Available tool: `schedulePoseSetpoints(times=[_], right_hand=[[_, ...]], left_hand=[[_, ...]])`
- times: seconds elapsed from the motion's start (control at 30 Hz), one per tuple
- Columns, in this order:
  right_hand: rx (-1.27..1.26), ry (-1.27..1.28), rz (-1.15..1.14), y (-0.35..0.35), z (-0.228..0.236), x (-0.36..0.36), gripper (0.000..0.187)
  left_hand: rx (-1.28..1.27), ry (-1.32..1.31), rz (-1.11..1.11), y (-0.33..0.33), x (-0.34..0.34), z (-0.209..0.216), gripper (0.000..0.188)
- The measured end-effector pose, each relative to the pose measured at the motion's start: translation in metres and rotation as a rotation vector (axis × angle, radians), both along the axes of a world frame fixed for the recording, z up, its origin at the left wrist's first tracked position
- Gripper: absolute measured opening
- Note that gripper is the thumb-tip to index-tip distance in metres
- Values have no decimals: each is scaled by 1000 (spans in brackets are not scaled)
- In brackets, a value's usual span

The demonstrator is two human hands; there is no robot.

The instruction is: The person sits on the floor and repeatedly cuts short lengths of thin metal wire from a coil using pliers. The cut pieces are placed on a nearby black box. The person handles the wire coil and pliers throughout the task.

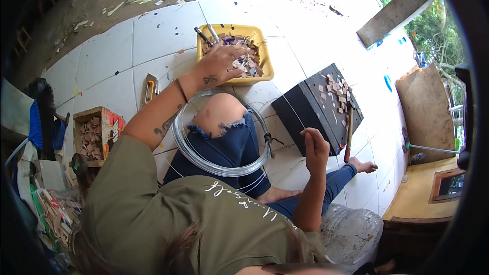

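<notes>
My left hand [222,62] is over a yellow plastic basin [265,66] with its fingers spread, touching or just above small brown and silvery square pieces [248,66]. Two pen-like metal tools [207,34] lean on the basin's rim beside that hand. On the right, my right hand [316,146] is closed in a pinch on a thin wire [291,106], which runs up and left toward the basin. A coil of silvery wire [224,172] rests around my bent knee, tied with a dark strip at its right side.
A black box [305,104] with scattered square pieces and a hammer [350,132] stands on the white tiles at right. At left are a wooden box of pieces [90,137] and a yellow-handled cutter [149,90]. A wooden cabinet [417,198] stands far right.
</notes>
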State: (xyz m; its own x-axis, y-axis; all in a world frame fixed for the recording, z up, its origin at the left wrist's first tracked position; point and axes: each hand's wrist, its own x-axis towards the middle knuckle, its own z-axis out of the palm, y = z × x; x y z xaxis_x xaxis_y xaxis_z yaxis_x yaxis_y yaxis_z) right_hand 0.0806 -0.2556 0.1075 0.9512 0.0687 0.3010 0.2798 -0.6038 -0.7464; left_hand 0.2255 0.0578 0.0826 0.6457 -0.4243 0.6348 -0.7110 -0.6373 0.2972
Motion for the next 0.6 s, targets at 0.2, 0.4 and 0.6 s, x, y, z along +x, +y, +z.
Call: schedulePoseSetpoints(times=[0.2, 0.4, 0.6], right_hand=[[-89, 63, 45, -34, -4, -22, 7], [-202, 392, 400, -45, 1, -19, 8], [-238, 286, 419, -20, 15, -1, 9]], left_hand=[[-30, -73, -256, -14, 4, -32, 14], [310, -128, -642, 21, -50, -68, 17], [310, -12, -362, 20, -58, -51, 26]])
